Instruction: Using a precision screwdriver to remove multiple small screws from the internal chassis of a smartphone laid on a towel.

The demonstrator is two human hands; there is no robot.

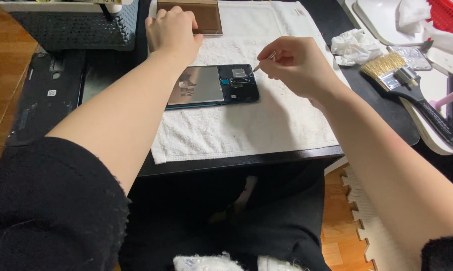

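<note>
A black sleeve (46,211) fills the near corner. On a white towel (246,125) lies an opened phone (214,85). The right hand (296,65) pinches a thin tool (264,61) at the phone's top edge. The left hand (172,30), fingers curled together, rests beside a brown plastic case (199,15).

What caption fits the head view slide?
Right hand points a thin tool at an opened phone on a white towel.
</note>
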